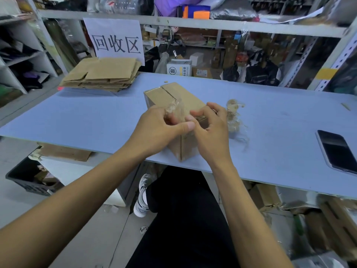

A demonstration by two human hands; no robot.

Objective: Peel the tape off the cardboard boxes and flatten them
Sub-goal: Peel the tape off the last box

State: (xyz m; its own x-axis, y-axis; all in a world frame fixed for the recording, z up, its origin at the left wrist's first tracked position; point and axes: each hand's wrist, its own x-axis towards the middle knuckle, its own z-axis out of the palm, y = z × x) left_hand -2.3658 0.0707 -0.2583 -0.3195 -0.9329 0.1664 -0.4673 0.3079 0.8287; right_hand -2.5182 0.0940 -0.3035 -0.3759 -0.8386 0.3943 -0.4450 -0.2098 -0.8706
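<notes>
A small brown cardboard box (170, 95) lies on the pale blue table (87, 117), near its front edge. My left hand (160, 128) grips a crumpled strip of clear tape (173, 107) that lifts off the box's top. My right hand (210, 130) sits on the box's near right corner with its fingers curled over the edge. The box's near end is hidden behind both hands. A wad of peeled tape (234, 117) lies on the table just right of the box.
A stack of flattened cardboard (102, 74) rests at the table's far left under a paper sign (116, 41). A black phone (338, 149) lies at the right near the edge. Shelves ring the table; a black crate (31, 178) stands below left.
</notes>
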